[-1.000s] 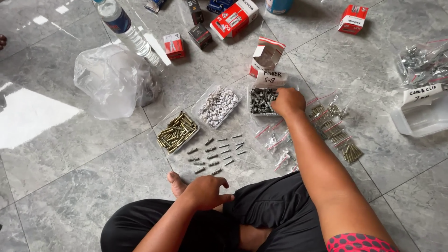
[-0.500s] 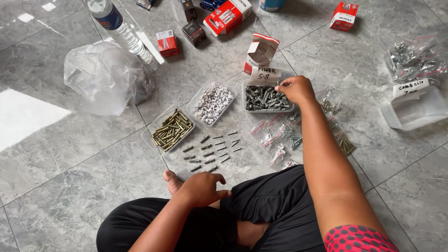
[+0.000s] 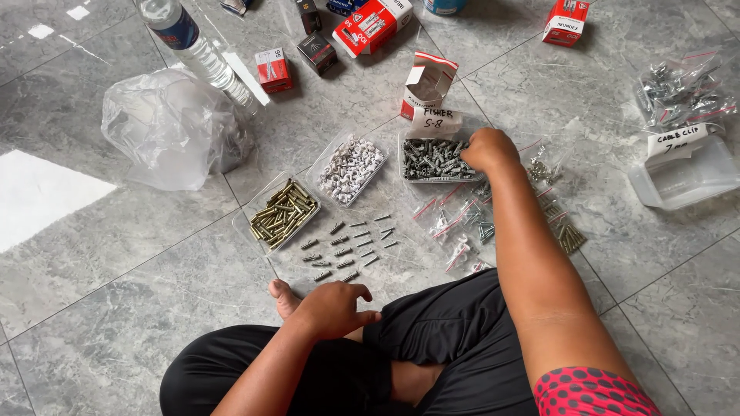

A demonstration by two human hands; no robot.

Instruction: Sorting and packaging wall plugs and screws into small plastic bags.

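My right hand (image 3: 487, 150) is curled into a fist at the right edge of a clear tray of grey wall plugs (image 3: 432, 159). Whether it holds anything is hidden. My left hand (image 3: 331, 308) rests on my crossed leg beside my bare foot (image 3: 282, 296), fingers loosely apart and holding nothing. Just ahead of that hand, short rows of small grey fasteners (image 3: 347, 246) lie on the tiled floor. Left of the plug tray stand a tray of white pieces (image 3: 351, 168) and a tray of brass-coloured pieces (image 3: 281, 212).
Small zip bags of screws (image 3: 462, 223) lie under my right forearm. A crumpled plastic bag (image 3: 173, 127), a water bottle (image 3: 196, 42) and red-and-white boxes (image 3: 371, 25) sit further out. At the right are a clear container (image 3: 686, 181) and a bag of metal clips (image 3: 682, 88).
My right hand has drawn back from over the middle of the plug tray to its right edge and closed. The left hand has stayed on my leg.
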